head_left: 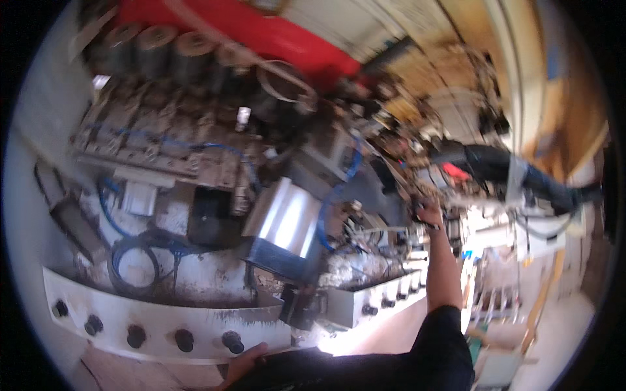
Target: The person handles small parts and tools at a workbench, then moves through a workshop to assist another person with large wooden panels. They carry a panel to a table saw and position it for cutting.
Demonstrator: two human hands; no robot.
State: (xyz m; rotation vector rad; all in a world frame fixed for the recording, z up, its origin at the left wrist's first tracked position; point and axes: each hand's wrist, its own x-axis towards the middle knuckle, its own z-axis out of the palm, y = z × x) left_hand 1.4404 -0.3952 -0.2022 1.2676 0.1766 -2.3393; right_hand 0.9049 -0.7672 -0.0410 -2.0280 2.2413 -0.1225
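My right arm reaches far out to the right of the machine, and my right hand (428, 213) is small and blurred at its end. Its fingers look closed around something dark that I cannot make out, beside a dark grey panel (378, 192). Low in the picture, part of my left hand (244, 365) shows close to my dark shirt, just below a white panel (156, 319) with a row of black knobs (184, 340). The left fingers are mostly hidden. Between the hands sits a shiny curved metal cover (287, 218).
A dirty metal assembly (156, 146) with several dark cylinders (156, 49) stands at the left, below a red surface (254, 32). Blue hoses (355, 159) and a coiled cable (135, 266) run about the machine. A second knobbed panel (385, 293) continues rightward.
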